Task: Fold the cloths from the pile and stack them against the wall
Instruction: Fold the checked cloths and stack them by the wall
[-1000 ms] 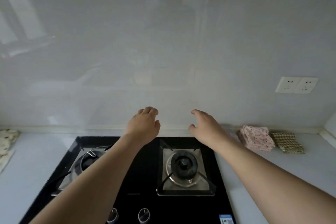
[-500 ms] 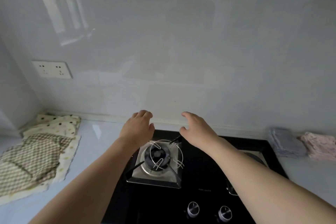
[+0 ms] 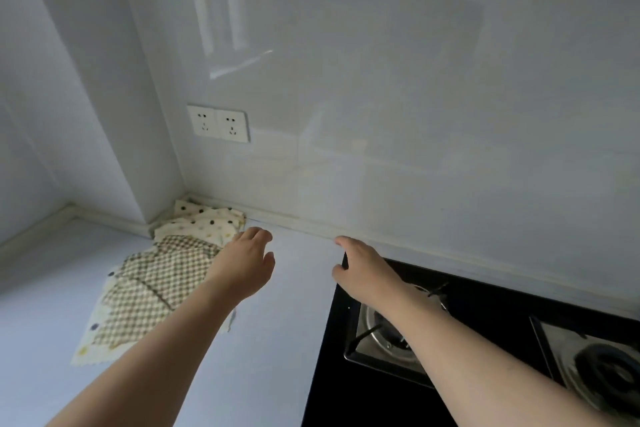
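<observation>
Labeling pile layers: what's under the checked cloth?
Under the checked cloth lie cream polka-dot cloths, showing at its far end and near edge. How many is hidden. The left hand covers its right edge.

No readable text, labels, brands or numbers in view.
Checked the white double wall socket plate (image 3: pixel 218 123): only plug holes, no markings legible. Black glass gas hob (image 3: pixel 332 374): no logo or print visible on the part in frame. The cream dotted and brown checked cloths in the pile (image 3: pixel 156 284) carry pattern only, no tags or lettering. Glossy grey wall panel (image 3: pixel 415 80) shows reflections, no signs.
</observation>
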Tool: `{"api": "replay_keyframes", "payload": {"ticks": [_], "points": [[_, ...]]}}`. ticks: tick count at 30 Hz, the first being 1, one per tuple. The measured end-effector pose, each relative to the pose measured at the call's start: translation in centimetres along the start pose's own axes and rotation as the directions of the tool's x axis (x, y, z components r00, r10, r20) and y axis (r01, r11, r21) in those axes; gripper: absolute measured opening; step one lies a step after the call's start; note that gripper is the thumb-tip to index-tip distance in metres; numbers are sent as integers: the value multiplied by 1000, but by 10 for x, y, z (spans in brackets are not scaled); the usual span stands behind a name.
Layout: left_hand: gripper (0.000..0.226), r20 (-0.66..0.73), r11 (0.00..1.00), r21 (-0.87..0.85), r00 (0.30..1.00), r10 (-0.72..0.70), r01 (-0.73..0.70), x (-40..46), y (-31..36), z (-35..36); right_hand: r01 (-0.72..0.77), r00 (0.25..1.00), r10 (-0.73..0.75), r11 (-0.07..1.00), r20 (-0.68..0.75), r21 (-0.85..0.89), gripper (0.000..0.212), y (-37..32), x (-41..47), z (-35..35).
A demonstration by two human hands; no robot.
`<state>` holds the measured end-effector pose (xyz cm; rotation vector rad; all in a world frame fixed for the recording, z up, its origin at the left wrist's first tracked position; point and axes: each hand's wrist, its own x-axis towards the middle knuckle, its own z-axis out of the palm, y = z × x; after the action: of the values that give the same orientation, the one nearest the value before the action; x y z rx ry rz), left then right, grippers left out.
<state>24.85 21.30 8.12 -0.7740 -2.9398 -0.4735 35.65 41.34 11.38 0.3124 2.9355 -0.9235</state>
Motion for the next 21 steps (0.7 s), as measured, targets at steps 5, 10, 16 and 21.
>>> {"api": "replay_keyframes", "payload": {"ticks": [5,10,16,21], "points": [[41,58,1000,-26,998,-13,15,12,-95,5,4,1000,-4,1000,18,-20,56,-59,52,61],[37,118,996,-66,992,-47,55,1,-174,15,23,992,-23,1000,124,4,54,-97,83,122],[26,146,995,-87,988,-39,53,-25,-241,57,75,986,-76,997,147,12,46,-104,114,204],[11,77,989,-144,996,39,-28,-31,-271,115,157,985,-160,986,67,54,29,-84,138,281]]}}
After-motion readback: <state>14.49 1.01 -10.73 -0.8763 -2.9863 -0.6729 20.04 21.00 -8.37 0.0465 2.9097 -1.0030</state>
